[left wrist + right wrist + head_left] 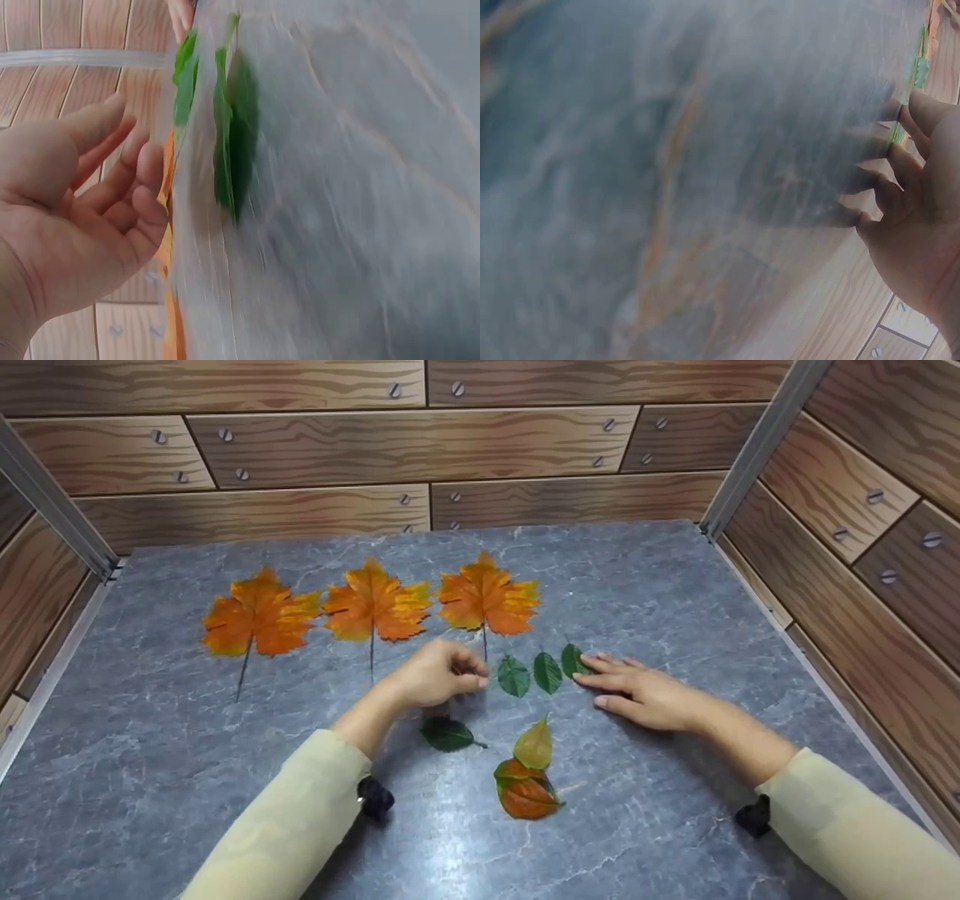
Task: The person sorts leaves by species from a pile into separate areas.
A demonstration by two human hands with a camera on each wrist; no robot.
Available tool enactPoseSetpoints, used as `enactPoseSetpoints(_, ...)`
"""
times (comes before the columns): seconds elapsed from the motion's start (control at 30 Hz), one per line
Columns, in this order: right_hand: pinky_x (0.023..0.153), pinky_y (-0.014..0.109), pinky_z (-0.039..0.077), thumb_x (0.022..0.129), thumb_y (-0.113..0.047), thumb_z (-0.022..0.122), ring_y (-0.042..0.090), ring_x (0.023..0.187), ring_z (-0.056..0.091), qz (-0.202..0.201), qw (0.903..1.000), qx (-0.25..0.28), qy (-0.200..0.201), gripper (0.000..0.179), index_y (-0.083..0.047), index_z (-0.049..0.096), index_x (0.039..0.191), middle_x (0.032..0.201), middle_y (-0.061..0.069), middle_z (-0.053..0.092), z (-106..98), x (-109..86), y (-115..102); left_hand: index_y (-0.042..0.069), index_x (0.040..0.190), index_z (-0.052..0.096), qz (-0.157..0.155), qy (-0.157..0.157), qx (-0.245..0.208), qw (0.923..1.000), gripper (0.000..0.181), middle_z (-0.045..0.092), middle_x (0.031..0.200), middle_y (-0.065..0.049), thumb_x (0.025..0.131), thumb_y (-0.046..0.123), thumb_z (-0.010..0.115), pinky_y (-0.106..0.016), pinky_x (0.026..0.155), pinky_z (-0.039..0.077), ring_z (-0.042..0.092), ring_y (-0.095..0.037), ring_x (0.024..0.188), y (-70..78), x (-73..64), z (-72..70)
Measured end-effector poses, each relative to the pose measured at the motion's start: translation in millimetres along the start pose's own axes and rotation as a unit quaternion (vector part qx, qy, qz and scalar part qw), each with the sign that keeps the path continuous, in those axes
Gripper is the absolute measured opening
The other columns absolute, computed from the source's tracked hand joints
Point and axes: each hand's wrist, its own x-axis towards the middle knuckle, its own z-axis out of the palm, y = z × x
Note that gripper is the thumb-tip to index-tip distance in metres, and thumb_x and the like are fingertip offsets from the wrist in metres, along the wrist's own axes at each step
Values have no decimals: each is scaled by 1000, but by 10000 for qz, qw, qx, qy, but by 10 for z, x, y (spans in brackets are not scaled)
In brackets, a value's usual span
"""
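Three small green leaves stand in a row on the table: the left green leaf (514, 676), the middle green leaf (547, 673) and the right green leaf (574, 659). My right hand (649, 694) lies with straight fingers, its fingertips touching the right green leaf. Just left of the row hovers my left hand (442, 673), thumb and loosely bent fingers apart in the left wrist view, nothing between them. Below it lies a darker green leaf (448, 733), stem pointing right. Nearer the front, a yellow-green leaf (533, 745) overlaps an orange-green leaf (526, 791).
Along the back are three orange maple leaves: left maple leaf (259, 615), middle maple leaf (375, 604) and right maple leaf (486, 596), stems towards the front. The grey marbled table (187, 795) is bounded by wood-patterned walls (420, 442) and metal corner posts.
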Motion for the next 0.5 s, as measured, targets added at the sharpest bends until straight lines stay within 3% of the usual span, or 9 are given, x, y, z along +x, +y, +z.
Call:
enactPoseSetpoints(0.2, 126, 64, 15, 113, -38, 54, 37, 160, 22, -9, 10000, 7, 7, 50, -23, 50, 161, 173, 5, 30, -3, 2, 0, 2, 109, 81, -81, -565, 22, 9984, 15, 79, 97, -1, 98, 11, 78, -28, 80, 54, 66, -8, 83, -145, -163, -87)
enactPoseSetpoints(0.5, 127, 63, 14, 112, -37, 55, 37, 160, 23, -53, 10000, 6, 29, 50, -22, 51, 160, 173, 6, 30, 2, -11, -2, 0, 109, 80, -8, -1008, -109, 9948, 15, 80, 98, -3, 96, 8, 80, -26, 79, 56, 71, -10, 86, -223, -281, -179)
